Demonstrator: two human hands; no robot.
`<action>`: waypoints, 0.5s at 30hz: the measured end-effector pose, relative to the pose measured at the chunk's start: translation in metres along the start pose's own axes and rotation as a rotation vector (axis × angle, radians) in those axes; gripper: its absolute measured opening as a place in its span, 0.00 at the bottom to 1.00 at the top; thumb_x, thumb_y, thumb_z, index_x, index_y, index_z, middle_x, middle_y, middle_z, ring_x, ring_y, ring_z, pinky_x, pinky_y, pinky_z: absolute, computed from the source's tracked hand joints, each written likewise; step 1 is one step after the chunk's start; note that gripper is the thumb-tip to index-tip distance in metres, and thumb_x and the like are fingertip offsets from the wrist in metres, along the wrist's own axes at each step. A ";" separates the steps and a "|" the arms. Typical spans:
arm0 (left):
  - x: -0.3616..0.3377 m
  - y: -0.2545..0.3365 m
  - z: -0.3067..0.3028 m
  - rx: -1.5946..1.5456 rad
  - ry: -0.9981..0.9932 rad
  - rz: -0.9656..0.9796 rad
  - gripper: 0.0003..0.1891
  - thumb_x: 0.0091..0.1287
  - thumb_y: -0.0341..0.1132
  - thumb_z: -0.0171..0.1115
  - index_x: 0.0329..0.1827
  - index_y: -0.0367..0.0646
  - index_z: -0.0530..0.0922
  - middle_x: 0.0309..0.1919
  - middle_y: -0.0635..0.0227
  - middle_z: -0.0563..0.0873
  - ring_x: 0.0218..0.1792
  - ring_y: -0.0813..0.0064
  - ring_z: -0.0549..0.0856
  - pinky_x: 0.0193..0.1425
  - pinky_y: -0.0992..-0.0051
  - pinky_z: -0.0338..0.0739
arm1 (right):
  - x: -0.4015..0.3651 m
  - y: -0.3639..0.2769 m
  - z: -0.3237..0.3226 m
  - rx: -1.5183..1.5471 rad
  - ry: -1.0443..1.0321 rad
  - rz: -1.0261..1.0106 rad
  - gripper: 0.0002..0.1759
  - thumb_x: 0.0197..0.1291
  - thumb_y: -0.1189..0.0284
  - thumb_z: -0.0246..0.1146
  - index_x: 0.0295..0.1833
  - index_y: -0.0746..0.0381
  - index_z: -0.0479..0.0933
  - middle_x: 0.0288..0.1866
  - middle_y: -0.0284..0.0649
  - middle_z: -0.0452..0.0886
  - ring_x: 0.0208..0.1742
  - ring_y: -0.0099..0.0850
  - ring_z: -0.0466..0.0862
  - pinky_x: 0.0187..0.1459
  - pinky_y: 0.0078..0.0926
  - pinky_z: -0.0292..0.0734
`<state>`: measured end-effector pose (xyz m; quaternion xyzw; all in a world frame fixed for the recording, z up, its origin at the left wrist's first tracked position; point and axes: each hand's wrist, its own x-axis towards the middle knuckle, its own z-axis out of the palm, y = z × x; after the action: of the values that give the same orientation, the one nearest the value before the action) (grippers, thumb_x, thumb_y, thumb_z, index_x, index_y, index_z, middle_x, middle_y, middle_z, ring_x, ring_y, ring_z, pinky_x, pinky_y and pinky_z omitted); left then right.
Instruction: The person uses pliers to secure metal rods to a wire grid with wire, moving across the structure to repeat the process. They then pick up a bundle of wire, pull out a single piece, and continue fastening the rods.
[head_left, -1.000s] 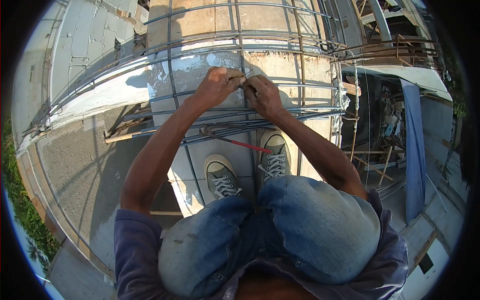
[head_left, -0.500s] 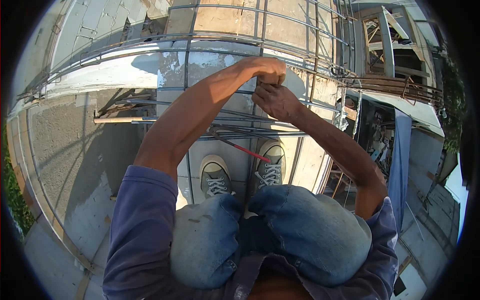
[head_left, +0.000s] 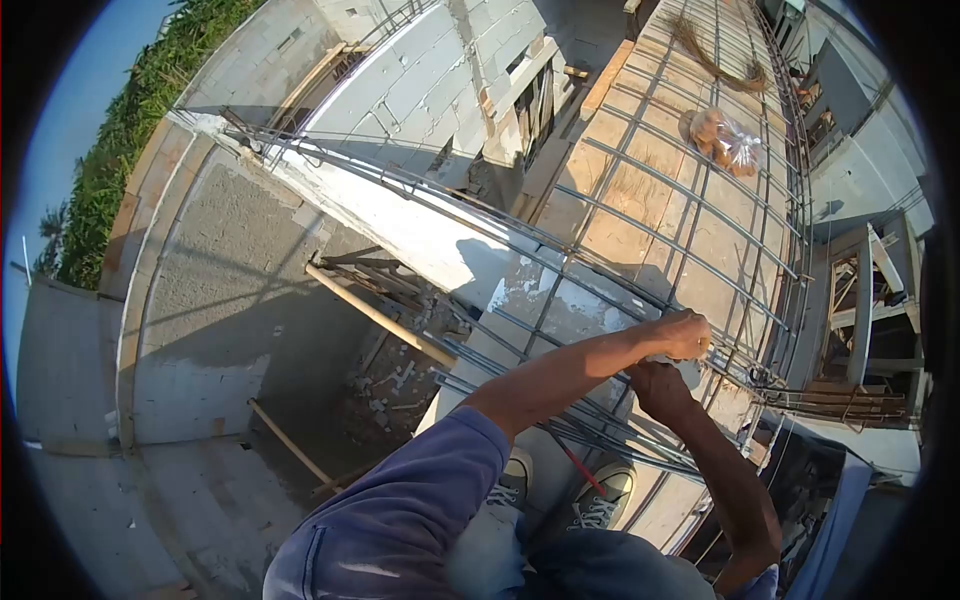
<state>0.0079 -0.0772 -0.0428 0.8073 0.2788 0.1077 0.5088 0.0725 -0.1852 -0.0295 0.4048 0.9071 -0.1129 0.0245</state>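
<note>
Head view: left hand was clenched on a bar of the rebar grid near its right edge; right hand curled just below, grip unclear. Bars lay placed; ties were too small to judge.

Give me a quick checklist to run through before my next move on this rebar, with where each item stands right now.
1. Left hand at the rebar grid: ok, closed in a fist on a bar crossing.
2. Right hand at the same spot: ok, just under the left.
3. What the hands pinch: cannot tell, too small to see.
4. Red-handled tool close by: ok, lying on the bars beside the shoes.
5. Footing: cannot tell, the shoes are partly hidden by the arm and knees.
6. Edge on the left: probably not ok, an open drop to rubble with no guard in view.
</note>
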 end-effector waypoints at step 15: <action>-0.176 -0.022 -0.025 -0.629 0.582 -0.259 0.11 0.64 0.33 0.58 0.42 0.35 0.82 0.32 0.58 0.86 0.28 0.71 0.85 0.30 0.69 0.78 | -0.034 -0.096 -0.002 0.446 0.568 0.430 0.22 0.54 0.74 0.67 0.53 0.67 0.69 0.50 0.54 0.73 0.48 0.48 0.77 0.46 0.40 0.73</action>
<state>-0.1558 -0.1494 -0.0316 0.5077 0.4628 0.3455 0.6393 0.0245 -0.2709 -0.0050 0.5951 0.7262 -0.1825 -0.2918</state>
